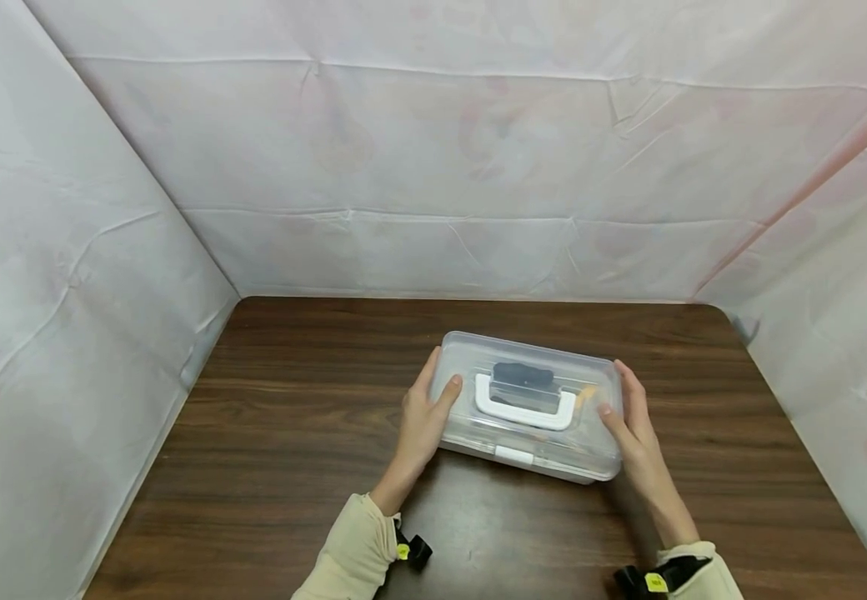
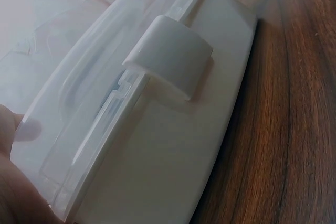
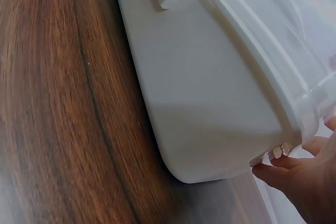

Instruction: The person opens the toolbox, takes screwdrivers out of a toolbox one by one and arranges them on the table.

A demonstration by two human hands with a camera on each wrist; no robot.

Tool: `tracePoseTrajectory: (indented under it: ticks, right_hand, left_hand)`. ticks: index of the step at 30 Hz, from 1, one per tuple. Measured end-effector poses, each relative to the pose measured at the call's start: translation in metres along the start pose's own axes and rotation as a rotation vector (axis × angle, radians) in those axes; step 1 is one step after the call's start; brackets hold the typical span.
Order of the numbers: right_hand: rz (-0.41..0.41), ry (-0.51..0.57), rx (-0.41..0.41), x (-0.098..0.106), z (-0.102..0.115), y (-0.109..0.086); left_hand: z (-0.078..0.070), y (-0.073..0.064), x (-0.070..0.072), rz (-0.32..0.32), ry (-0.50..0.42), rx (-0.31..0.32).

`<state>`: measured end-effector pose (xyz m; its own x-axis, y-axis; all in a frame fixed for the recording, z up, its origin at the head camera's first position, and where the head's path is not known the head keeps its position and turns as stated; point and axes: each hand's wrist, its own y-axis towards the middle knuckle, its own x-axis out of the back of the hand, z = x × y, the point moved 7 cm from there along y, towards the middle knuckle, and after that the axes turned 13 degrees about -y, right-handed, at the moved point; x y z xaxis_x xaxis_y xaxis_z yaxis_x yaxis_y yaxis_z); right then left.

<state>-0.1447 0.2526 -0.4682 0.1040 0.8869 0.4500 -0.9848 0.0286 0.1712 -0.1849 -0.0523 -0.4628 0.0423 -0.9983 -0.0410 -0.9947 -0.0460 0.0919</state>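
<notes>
A plastic storage box [image 1: 463,421] with a clear lid, a white carry handle [image 1: 523,414] and a white front latch [image 1: 513,455] is between my two hands, turned slightly on the table. My left hand [image 1: 422,412] grips its left end, thumb on top of the lid. At the opposite end my right hand [image 1: 638,433] holds on, with the thumb on the lid and fingers [image 3: 278,174] hooked at the rim. The latch [image 2: 170,56] lies over the seam between lid and white base. Contents show only dimly through the lid, among them something orange. Whether the base touches the table is unclear.
The dark wood-grain table [image 1: 291,467] extends around the box. White cloth sheets [image 1: 433,150] hang behind and on both sides of it. Each wrist wears a black camera strap over a pale sleeve [image 1: 351,550].
</notes>
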Motion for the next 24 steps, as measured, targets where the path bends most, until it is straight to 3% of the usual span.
tracePoseTrajectory:
  ticks: [4, 12, 19, 24]
  right_hand:
    - [0.012, 0.001, -0.004, -0.006, 0.002, 0.003]
    - [0.019, 0.062, 0.062, -0.013, 0.01, 0.01]
    - [0.034, 0.067, 0.055, -0.018, 0.011, 0.015]
    - [0.042, 0.068, 0.066, -0.022, 0.012, 0.019]
  left_hand:
    - [0.0, -0.001, 0.006, -0.014, 0.002, -0.004]
    - [0.001, -0.004, 0.014, -0.048, -0.021, 0.013]
    - [-0.001, -0.005, 0.021, -0.077, 0.014, 0.0]
    - [0.0, -0.004, 0.025, -0.087, 0.015, 0.023]
